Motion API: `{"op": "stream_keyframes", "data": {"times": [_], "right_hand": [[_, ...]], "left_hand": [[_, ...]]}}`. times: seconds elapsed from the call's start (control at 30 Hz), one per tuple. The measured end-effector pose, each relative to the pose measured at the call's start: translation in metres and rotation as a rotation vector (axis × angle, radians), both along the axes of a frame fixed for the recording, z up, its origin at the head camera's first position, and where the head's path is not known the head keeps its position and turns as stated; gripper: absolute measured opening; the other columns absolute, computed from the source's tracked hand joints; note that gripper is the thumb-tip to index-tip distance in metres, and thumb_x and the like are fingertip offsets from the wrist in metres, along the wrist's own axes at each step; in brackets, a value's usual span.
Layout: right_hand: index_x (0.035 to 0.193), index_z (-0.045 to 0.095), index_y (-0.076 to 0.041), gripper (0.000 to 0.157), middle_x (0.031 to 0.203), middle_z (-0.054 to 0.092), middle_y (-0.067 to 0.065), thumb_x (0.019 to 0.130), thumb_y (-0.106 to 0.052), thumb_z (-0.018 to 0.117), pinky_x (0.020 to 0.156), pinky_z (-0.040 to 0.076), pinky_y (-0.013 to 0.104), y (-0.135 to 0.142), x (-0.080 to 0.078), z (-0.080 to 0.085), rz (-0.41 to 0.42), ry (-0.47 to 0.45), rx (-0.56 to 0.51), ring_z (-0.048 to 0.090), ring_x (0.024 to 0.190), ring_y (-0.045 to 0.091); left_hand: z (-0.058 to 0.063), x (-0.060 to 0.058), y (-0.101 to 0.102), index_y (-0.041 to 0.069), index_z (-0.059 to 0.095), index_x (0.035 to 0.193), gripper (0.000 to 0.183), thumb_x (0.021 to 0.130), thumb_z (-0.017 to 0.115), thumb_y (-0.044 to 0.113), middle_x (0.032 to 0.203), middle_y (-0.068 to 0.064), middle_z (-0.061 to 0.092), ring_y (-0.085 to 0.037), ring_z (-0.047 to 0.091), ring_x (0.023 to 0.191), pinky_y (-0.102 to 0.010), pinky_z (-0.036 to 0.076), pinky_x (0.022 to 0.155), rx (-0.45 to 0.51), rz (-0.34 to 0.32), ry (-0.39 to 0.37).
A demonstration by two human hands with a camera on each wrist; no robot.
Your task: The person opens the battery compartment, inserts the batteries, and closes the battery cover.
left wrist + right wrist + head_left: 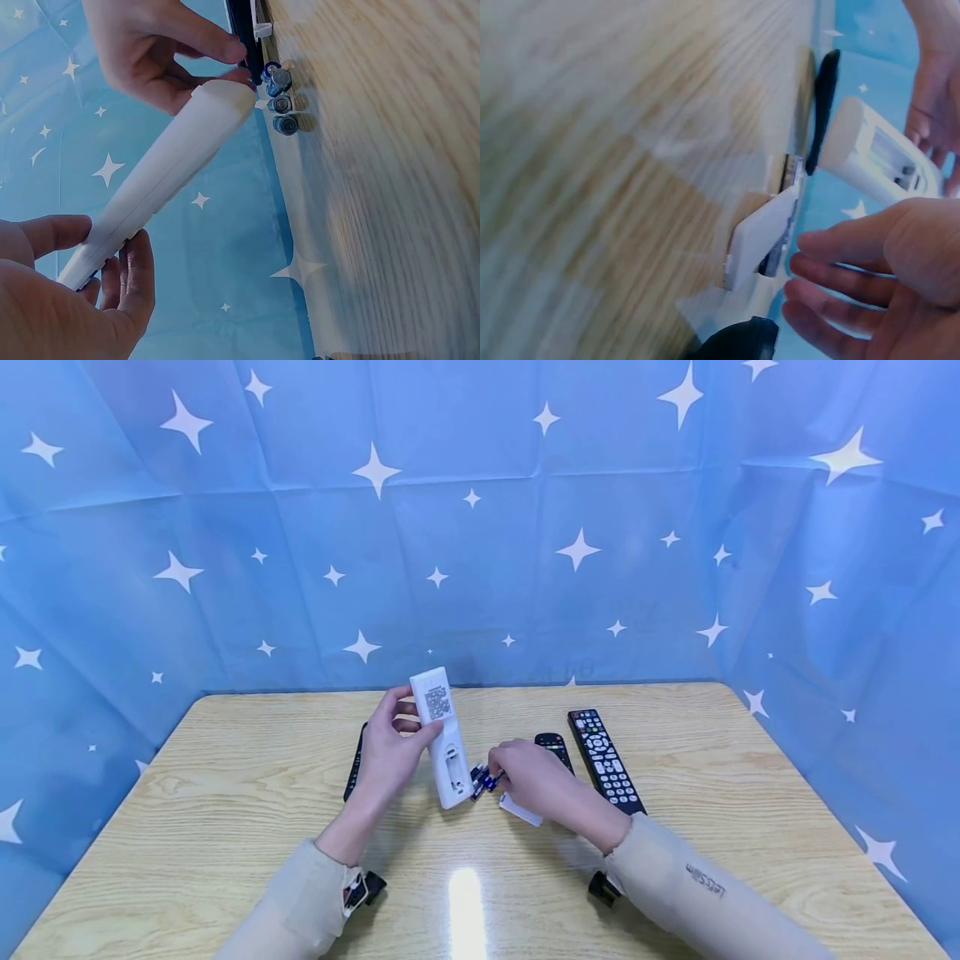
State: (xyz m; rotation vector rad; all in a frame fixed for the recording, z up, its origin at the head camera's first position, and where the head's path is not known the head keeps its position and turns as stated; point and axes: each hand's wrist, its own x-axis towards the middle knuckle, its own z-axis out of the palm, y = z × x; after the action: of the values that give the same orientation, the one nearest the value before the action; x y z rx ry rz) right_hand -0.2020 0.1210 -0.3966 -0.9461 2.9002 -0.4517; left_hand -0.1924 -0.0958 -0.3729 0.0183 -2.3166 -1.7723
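Head view: a white remote (442,739) is held back-up in the curled left hand (390,752), its long axis running from 11 to 5 o'clock, battery bay open. At its 3 o'clock, batteries (483,779) on the table (225,793) are being reached for by the right hand (536,781); loading appears in hand, and a firm pinch is called for.

Left wrist view: the remote's lower end points toward the batteries.

Right wrist view: the right hand's fingers are loosely curled, nothing gripped; the detached cover (761,236) lies flat.

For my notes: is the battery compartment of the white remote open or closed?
Open. The white remote shows an uncovered battery bay; its cover lies on the table.
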Motion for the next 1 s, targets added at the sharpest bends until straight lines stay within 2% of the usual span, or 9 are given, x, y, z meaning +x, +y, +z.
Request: {"op": "stream_keyframes", "data": {"times": [0.3,0.5,0.73,0.87,1.0], "right_hand": [[0.090,0.066,-0.010,0.023,0.081,0.066,0.000,0.085,0.013,0.071,0.065,0.054,0.032,-0.008,-0.004,-0.007,0.032,0.034,0.060,0.062,0.074,0.014],[0.090,0.065,-0.010,0.027,0.080,0.064,-0.001,0.082,0.016,0.071,0.063,0.052,0.032,-0.009,-0.004,-0.009,0.064,0.075,0.075,0.060,0.072,0.014],[0.097,0.065,-0.009,0.026,0.085,0.068,0.001,0.084,0.012,0.073,0.064,0.055,0.033,-0.007,-0.004,-0.009,0.076,0.101,0.102,0.065,0.078,0.018],[0.105,0.065,-0.010,0.026,0.092,0.069,0.002,0.087,0.007,0.072,0.063,0.055,0.032,-0.005,-0.003,-0.005,0.047,0.074,0.139,0.067,0.082,0.019],[0.116,0.065,-0.011,0.029,0.096,0.069,0.003,0.091,0.004,0.069,0.059,0.051,0.030,-0.003,-0.001,0.004,0.006,0.017,0.099,0.061,0.073,0.016]], "left_hand": [[-0.002,-0.001,-0.001,0.010,0.057,0.137,0.054,0.088,0.079,0.006,0.111,-0.012,0.063,-0.026,0.063,0.093,-0.031,0.054,0.072,0.006,-0.001,-0.003],[-0.002,-0.002,-0.001,0.010,0.057,0.137,0.054,0.087,0.079,0.004,0.111,-0.013,0.063,-0.027,0.063,0.092,-0.033,0.053,0.073,0.015,-0.006,0.003],[-0.001,-0.003,-0.001,0.010,0.058,0.137,0.055,0.086,0.080,0.003,0.111,-0.013,0.063,-0.027,0.063,0.092,-0.034,0.054,0.074,0.024,-0.004,0.000],[-0.002,-0.003,-0.001,0.010,0.058,0.136,0.055,0.086,0.080,0.003,0.111,-0.013,0.063,-0.027,0.063,0.093,-0.034,0.054,0.074,0.031,-0.006,-0.001],[-0.002,-0.002,-0.001,0.009,0.057,0.136,0.054,0.087,0.079,0.004,0.113,-0.012,0.063,-0.027,0.063,0.094,-0.034,0.055,0.074,0.030,-0.011,-0.003]]}}
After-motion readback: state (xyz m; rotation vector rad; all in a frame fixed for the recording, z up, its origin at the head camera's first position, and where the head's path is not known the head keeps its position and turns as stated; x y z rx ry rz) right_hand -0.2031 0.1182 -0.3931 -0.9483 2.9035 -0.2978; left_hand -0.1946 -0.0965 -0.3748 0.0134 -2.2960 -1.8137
